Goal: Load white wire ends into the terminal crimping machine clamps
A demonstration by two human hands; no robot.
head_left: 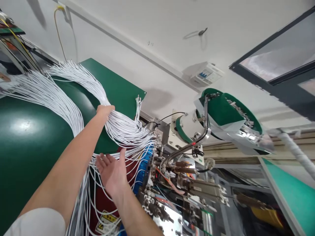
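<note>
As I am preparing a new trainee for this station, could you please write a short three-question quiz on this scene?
1. Multiple choice: what is the left hand gripping?
A) a yellow cable
B) a bundle of white wires
C) a metal rod

2. True or false: the right hand is closed in a fist.

3. Fill in the blank: the shiny tabletop at the left of the picture is coloured ____.

Key:
1. B
2. False; it is open, palm upward.
3. green
</note>
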